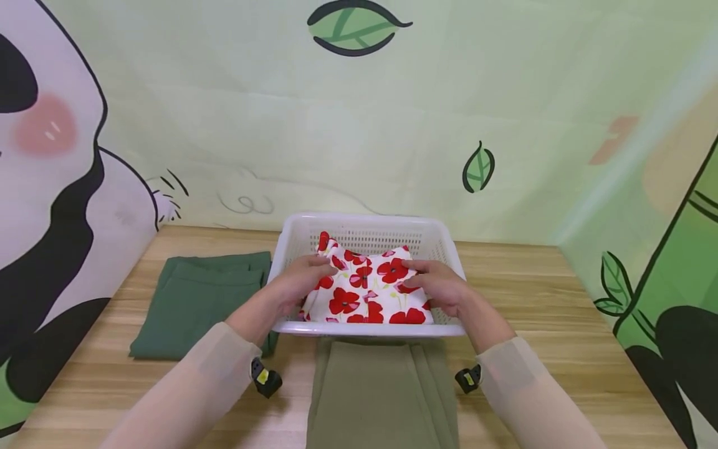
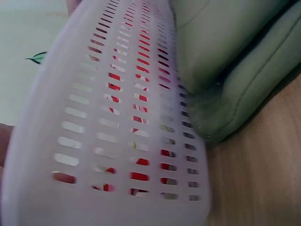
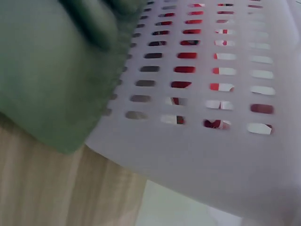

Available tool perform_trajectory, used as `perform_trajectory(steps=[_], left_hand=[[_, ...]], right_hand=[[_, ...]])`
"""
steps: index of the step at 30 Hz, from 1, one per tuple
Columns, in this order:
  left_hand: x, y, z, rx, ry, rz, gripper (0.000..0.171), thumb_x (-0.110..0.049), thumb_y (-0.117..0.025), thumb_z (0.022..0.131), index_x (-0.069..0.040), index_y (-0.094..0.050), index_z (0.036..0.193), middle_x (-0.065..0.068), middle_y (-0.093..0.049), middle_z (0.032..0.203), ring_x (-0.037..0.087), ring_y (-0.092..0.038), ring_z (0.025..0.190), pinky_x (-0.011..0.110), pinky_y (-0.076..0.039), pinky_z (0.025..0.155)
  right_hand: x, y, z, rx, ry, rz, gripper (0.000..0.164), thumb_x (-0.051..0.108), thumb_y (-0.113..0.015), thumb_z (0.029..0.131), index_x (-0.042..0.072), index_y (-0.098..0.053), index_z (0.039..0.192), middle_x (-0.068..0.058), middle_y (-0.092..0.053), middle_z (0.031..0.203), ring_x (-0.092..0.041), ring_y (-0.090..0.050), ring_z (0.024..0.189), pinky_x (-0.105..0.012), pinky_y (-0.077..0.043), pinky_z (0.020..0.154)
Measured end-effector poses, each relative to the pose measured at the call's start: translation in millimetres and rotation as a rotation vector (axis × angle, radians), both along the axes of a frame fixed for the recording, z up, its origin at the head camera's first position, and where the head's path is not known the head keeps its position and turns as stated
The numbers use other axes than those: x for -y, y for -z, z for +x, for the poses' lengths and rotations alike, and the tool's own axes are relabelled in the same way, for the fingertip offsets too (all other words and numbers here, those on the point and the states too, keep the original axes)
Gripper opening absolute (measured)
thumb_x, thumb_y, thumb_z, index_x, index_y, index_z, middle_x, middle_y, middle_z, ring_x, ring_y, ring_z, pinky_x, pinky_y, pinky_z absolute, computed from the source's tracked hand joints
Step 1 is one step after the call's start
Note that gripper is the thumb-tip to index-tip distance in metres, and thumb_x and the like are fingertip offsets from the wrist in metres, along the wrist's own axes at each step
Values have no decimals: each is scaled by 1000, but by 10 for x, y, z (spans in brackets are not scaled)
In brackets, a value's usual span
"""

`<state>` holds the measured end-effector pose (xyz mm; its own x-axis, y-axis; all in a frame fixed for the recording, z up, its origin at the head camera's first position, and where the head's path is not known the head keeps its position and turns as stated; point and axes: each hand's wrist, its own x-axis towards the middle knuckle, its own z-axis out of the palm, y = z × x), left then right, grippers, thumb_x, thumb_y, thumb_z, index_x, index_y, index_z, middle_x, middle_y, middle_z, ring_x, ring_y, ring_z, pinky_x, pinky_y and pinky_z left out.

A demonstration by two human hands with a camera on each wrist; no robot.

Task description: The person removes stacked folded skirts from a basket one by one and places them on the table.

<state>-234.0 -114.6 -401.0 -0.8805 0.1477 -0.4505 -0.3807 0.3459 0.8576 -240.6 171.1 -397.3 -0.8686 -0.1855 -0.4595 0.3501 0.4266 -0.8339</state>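
Note:
A folded white garment with red flowers [image 1: 364, 284] lies inside a white plastic basket [image 1: 370, 329]. My left hand [image 1: 300, 282] reaches over the basket's left side, its fingers resting on the garment's left part. From the right, my right hand [image 1: 440, 285] touches the opposite side of the garment with relaxed fingers. Both thumbs are hard to make out. Through the slots of the basket wall [image 2: 70, 141] in the left wrist view, red and white fabric shows. The right wrist view has the same wall [image 3: 202, 155] from the other end, with most of the hand hidden.
Folded dark green clothing [image 1: 207, 299] lies on the wooden table [image 1: 516, 299], left of the basket. Folded olive-green clothing [image 1: 381, 393] lies directly in front of it. A backdrop with cartoon leaves [image 1: 359, 28] stands behind the table.

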Motion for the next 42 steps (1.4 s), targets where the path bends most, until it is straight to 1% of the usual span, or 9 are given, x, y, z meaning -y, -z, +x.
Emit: perform_trajectory(steps=[2, 7, 12, 17, 23, 28, 31, 38, 42], left_hand=[[-6, -30, 14, -43, 8, -22, 63, -30, -63, 101, -19, -42, 159, 8, -38, 163, 34, -41, 146, 57, -43, 116], [-14, -136, 51, -175, 41, -75, 67, -17, -66, 99, -17, -40, 160, 7, -25, 170, 34, -34, 149, 51, -48, 113], [-27, -214, 73, -263, 47, -119, 69, -13, -67, 98, -17, -40, 161, 6, -24, 170, 33, -38, 147, 47, -55, 105], [-6, -318, 89, -301, 58, -164, 68, -15, -68, 97, -20, -41, 160, 5, -23, 171, 32, -38, 146, 47, -57, 102], [-14, -452, 117, -348, 79, -195, 67, -17, -68, 98, -25, -43, 159, 2, -22, 172, 31, -32, 150, 45, -60, 97], [-49, -544, 167, -390, 118, -179, 67, -17, -69, 98, -25, -43, 159, 0, -21, 172, 30, -30, 151, 43, -61, 94], [-75, -591, 201, -408, 147, -176, 69, -17, -70, 97, -24, -42, 160, 0, -21, 172, 30, -28, 153, 43, -61, 93], [-156, -646, 254, -435, 203, -147, 72, -17, -72, 96, -24, -41, 160, -1, -21, 172, 29, -26, 156, 46, -59, 98], [-222, -672, 289, -427, 225, -127, 74, -18, -73, 95, -27, -39, 161, -4, -20, 172, 28, -27, 155, 44, -60, 97]], right_hand=[[-27, -32, 9, -27, 3, 8, 62, 17, -64, 100, 18, -45, 158, -16, -44, 156, -31, -59, 124, -39, -61, 94], [-124, -118, 16, -109, -3, -3, 61, 11, -61, 100, 18, -45, 158, -18, -45, 155, -29, -62, 118, -32, -61, 88], [-203, -225, 39, -165, -2, 25, 62, 10, -62, 99, 21, -46, 158, -19, -46, 152, -28, -63, 112, -28, -60, 84], [-262, -318, 58, -209, -24, 70, 63, 11, -64, 98, 23, -46, 158, -19, -42, 157, -31, -61, 117, -28, -60, 85], [-354, -443, 85, -243, -34, 94, 65, 14, -66, 98, 26, -45, 158, -17, -36, 163, -35, -59, 124, -31, -61, 88], [-452, -560, 130, -252, -29, 81, 65, 14, -65, 98, 27, -44, 158, -16, -33, 165, -35, -58, 126, -32, -61, 90], [-506, -626, 173, -260, -30, 76, 65, 15, -65, 99, 25, -44, 159, -17, -35, 164, -35, -60, 124, -30, -60, 89], [-629, -737, 275, -269, -3, 82, 66, 25, -70, 98, 26, -43, 159, -17, -36, 164, -32, -61, 121, -27, -61, 85], [-711, -773, 332, -274, 16, 90, 69, 29, -73, 97, 26, -43, 159, -17, -35, 165, -32, -62, 120, -27, -61, 84]])
